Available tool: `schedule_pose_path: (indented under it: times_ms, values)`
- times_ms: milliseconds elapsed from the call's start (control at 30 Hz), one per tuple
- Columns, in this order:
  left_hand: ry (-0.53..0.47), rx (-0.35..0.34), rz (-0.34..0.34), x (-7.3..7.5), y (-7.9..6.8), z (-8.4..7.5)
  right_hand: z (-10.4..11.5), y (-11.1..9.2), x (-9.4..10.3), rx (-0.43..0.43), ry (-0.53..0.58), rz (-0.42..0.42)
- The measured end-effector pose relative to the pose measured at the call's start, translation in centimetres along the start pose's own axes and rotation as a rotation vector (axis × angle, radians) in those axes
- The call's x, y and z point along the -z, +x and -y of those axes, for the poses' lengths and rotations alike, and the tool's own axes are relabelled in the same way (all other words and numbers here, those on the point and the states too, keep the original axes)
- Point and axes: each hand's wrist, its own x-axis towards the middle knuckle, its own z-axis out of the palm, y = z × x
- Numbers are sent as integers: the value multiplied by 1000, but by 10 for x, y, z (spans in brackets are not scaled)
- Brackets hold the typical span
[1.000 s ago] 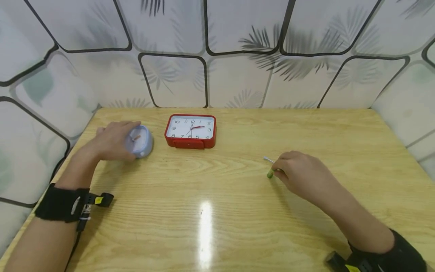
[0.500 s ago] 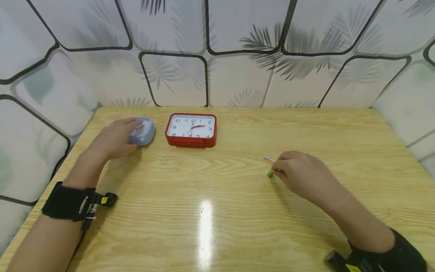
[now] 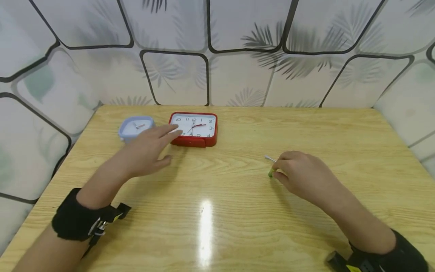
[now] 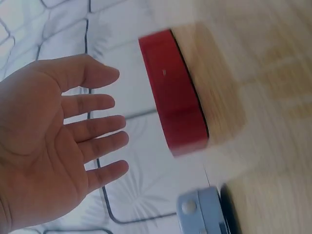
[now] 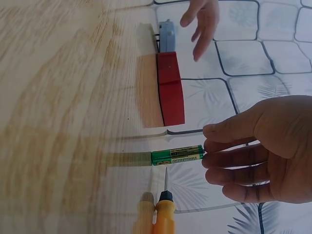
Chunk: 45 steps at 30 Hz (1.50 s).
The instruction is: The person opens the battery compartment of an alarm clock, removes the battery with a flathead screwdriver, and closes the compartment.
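Note:
My left hand (image 3: 146, 151) is spread in the air, its fingertips overlapping the left part of the red alarm clock (image 3: 194, 142) in the head view. The left wrist view shows the palm with nothing in it. A light-blue alarm clock (image 3: 130, 129) sits to the left of the red one, partly behind this hand. At the right, my right hand (image 3: 302, 172) pinches the upper end of a green battery (image 5: 178, 155) that stands upright on the table. Behind it lies a screwdriver (image 5: 165, 214) with a yellow handle; the head view shows only its metal tip.
The wooden table (image 3: 224, 196) reaches back to a wall (image 3: 238, 75) with a leaf and black-line pattern. Both clocks lean back near the rear edge. Black straps with small cameras circle both wrists.
My left hand has pushed the blue clock back, let it go and moved right, to in front of the red clock. The right hand has stayed in place at the battery.

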Motion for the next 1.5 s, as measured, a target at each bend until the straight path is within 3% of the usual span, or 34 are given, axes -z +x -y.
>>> schedule_pose_path:
  times_ms: [167, 400, 633, 867, 1200, 1500]
  values:
    - [0, -51, 51, -13, 2, -16, 0, 0, -2, 16, -5, -15]
    - [-25, -6, 162, -21, 1, -17, -1, 0, 0, 26, -20, -6]
    - [-23, -24, 133, -18, 3, -21, 1, 0, 4, 6, -16, 15]
    - [-36, -86, 79, -15, 3, -31, 1, -2, 3, -1, -20, 7]
    - [-26, -89, 123, -19, 1, -46, 1, -1, 1, 8, -26, -5]
    - [7, -147, 166, -17, -2, -60, 1, 0, 0, 18, -35, -24]
